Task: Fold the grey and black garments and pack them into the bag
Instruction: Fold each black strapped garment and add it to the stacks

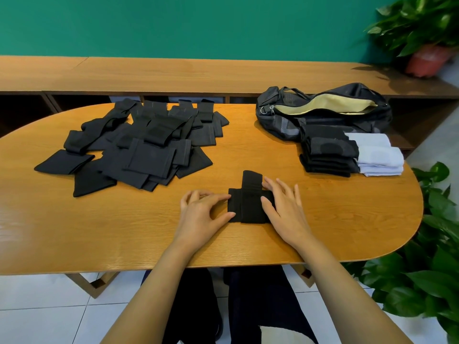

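1. At 6 o'clock on the tabletop (323, 219), close to its near edge, lies the black garment (248, 207) now being folded. It is a short band running 9-to-3, with a narrower strip laid across it whose free end pokes out toward 12.
2. From the left hand (201, 212) the garment lies at 3 o'clock. The thumb and forefinger tips touch its left edge and the other fingers are loosely curled. I cannot tell whether any cloth is actually pinched.
3. From the right hand (283, 204) it lies at 9 o'clock. This hand is spread, with fingers nearly straight, and rests on the garment's right end with the thumb on top of the cloth.
4. Both hands are at the piece, one on each end of the 9-to-3 axis. I judge that the strip sticking out at 12 needs folding down next, and the right hand's fingertips are nearer to it.
5. The folded stack (327, 155) of black pieces, with grey pieces (377, 155) touching its right side, sits at 2 o'clock from the garment, so the right hand is the nearer carrier.
6. The bag (323, 108) lies just behind the stack with its zip open, its long axis running 9-to-3.
7. The loose pile (139, 145) of unfolded black garments lies at 10 o'clock, nearer the left hand.
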Available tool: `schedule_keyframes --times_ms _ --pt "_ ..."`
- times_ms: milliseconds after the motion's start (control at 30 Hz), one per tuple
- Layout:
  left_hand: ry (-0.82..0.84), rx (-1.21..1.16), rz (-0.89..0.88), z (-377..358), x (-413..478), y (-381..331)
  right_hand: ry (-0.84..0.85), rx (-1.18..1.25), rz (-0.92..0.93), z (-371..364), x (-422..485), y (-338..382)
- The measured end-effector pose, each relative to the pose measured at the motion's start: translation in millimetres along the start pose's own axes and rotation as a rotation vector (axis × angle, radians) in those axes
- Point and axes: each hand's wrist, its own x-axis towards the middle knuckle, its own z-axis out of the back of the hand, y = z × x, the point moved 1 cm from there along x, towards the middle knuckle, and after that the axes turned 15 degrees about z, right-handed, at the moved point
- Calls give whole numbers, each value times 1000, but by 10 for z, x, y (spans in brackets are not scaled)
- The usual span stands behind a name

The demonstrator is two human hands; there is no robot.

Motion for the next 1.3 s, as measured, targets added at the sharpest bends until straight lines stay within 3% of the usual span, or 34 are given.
schedule_keyframes --times_ms 200,367,533,800,1067,1300 --pt "-13 -3 -88 -11 5 18 11 -19 15 -19 7 -28" --pt "94 103 -202 -34 3 -2 5 10 25 -23 0 -27" --pt "26 161 -203 -47 -2 -16 -32 72 78 14 -35 0" --pt "-43 -48 -146 -45 -2 30 -128 -40 312 -19 -54 0" --pt "24 -107 -143 -26 36 -16 -249 96 262 4 -23 27" --pt "-89 -246 15 -84 183 -133 -264 223 70 11 109 61"
